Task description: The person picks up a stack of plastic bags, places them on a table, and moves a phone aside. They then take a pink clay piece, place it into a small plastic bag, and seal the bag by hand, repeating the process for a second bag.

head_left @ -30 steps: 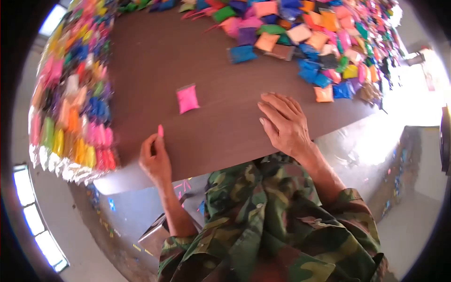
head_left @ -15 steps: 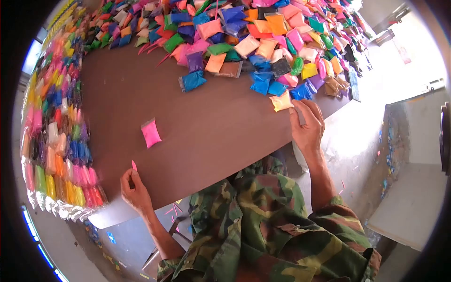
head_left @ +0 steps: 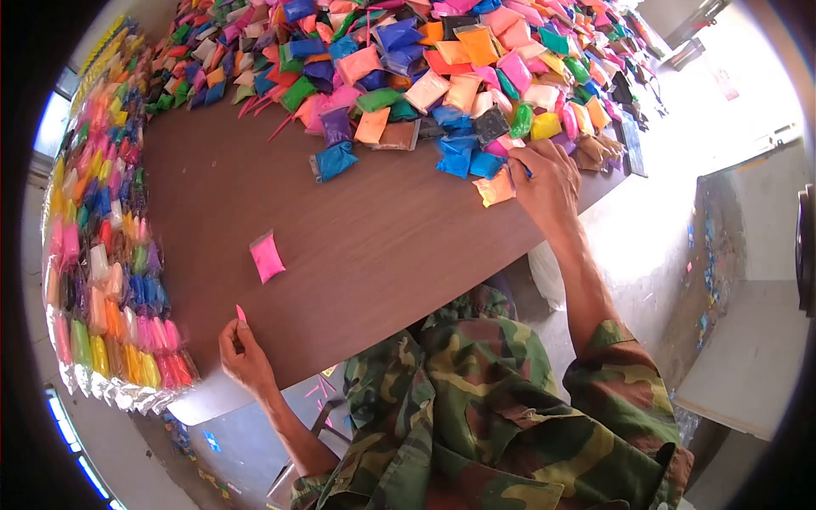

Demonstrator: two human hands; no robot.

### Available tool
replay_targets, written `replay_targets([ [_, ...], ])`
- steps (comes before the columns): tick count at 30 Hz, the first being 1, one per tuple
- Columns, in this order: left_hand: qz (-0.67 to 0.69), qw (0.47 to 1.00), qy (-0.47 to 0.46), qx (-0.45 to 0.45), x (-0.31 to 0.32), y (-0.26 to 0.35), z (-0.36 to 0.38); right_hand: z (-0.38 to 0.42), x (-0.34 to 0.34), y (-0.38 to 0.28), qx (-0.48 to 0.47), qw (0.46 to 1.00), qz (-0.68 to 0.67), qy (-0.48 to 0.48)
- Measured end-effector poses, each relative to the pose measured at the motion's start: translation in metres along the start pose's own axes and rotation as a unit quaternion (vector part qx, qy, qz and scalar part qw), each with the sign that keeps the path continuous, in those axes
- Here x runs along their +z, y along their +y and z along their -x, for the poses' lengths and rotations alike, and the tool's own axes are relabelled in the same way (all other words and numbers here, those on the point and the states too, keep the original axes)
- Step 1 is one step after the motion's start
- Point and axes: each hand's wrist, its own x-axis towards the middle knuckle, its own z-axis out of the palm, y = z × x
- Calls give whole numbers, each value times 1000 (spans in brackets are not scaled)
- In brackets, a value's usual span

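My left hand [head_left: 246, 359] is over the near left edge of the table, thumb and fingers pinched on a thin pink stick [head_left: 240, 314] whose pointed tip sticks up. Farther in on the tabletop lies a pink packet [head_left: 268, 257], apart from that hand. At the near edge of the heap, my right hand [head_left: 546, 180] has its fingers curled over a blue packet [head_left: 529, 172], most of which is hidden under them. A light orange packet [head_left: 495, 188] lies just left of those fingertips.
A large heap of colourful packets [head_left: 374, 101] covers the far side of the brown table [head_left: 357, 229]. Rows of bagged packets [head_left: 106, 289] line the left edge. Pink sticks [head_left: 321, 387] lie on the floor below, and a whitish box [head_left: 735, 357] stands at right.
My right hand has moved from the light orange packet's right edge up and over the blue packet beside it. My left hand still holds the pink stick, nearly in place.
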Motion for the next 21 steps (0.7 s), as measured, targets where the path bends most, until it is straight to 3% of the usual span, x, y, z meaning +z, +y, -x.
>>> replay_targets([
  [11, 7, 1000, 5, 2, 2, -2, -1, -9, -8, -1, -32, 998, 46, -24],
  [17, -3, 1000, 15, 8, 4, -5, -2, -19, -7, 2, -51, 993, 52, -92],
  [21, 2, 1000, 8, -20, 1, 1, 1, -20, -2, 7, -88, 993, 47, -56],
])
